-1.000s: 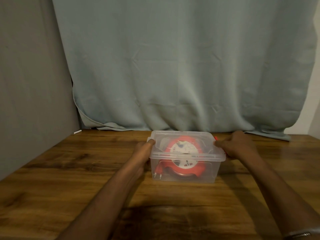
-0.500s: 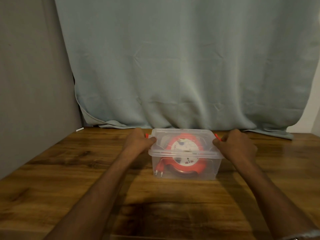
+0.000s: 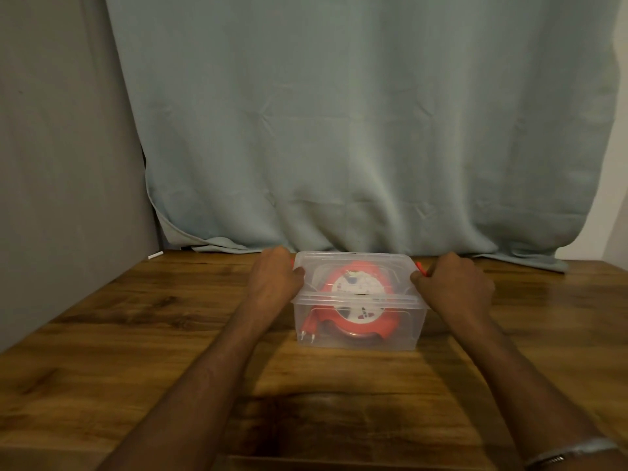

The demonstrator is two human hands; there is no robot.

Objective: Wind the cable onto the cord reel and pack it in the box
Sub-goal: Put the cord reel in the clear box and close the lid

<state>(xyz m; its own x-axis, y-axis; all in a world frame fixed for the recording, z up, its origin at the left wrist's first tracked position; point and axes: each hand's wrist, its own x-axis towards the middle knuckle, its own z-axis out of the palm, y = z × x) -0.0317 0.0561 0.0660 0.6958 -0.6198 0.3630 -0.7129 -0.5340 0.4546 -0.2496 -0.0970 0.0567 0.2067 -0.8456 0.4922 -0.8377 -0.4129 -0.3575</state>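
One clear plastic box (image 3: 356, 331) is sitting on the wooden table (image 3: 136, 334), out near the far edge just in front of the curtain (image 3: 339, 130). Its clear lid (image 3: 353, 266) is lying on top, and through lid and walls the reel (image 3: 356, 307) is showing: one red drum with a white round face carrying small dark marks, lying tilted inside the box. The cable is looking wound up on it, and one red plug (image 3: 310, 329) with two metal pins is pointing down in the box's near-left corner.

Two hands are working here. The left hand (image 3: 275, 278) is curling closed against the left end of the lid, thumb pressing on the rim. The right hand (image 3: 455, 287) is doing the same at the right end, fingers folded tight on the edge. Two small red latches are peeking out, one (image 3: 420, 267) beside the right thumb, one barely showing behind the left knuckles.

One metal bracelet (image 3: 571, 452) is gleaming on the right wrist. One small white stick (image 3: 154, 256) is lying at the table's far-left corner, well apart from the box.
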